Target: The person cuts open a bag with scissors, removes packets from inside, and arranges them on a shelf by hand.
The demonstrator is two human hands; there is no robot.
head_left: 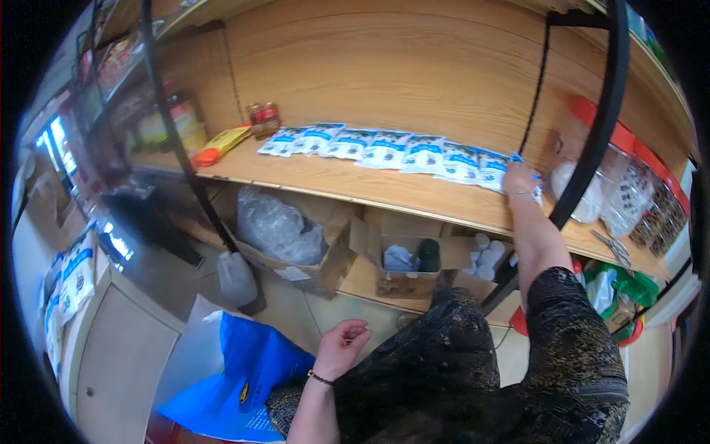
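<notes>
A row of several white-and-blue plastic packets (384, 149) lies side by side along the wooden shelf (310, 176). At its right end my right hand (521, 179) is closed on the last packet (537, 194), mostly hidden behind my fingers and wrist. My left hand (343, 348) hangs low in front of the shelf, fingers curled in and nothing visible in them. Beside that forearm stands a large blue-and-white bag (255, 366).
Small jars (263, 120) and a yellow packet (225, 144) sit at the shelf's left. Red-lidded clear jars (580, 177) and scissors (614, 248) are at the right, past a black post (597, 126). Below are cardboard boxes (325, 270) and a plastic jug (235, 280).
</notes>
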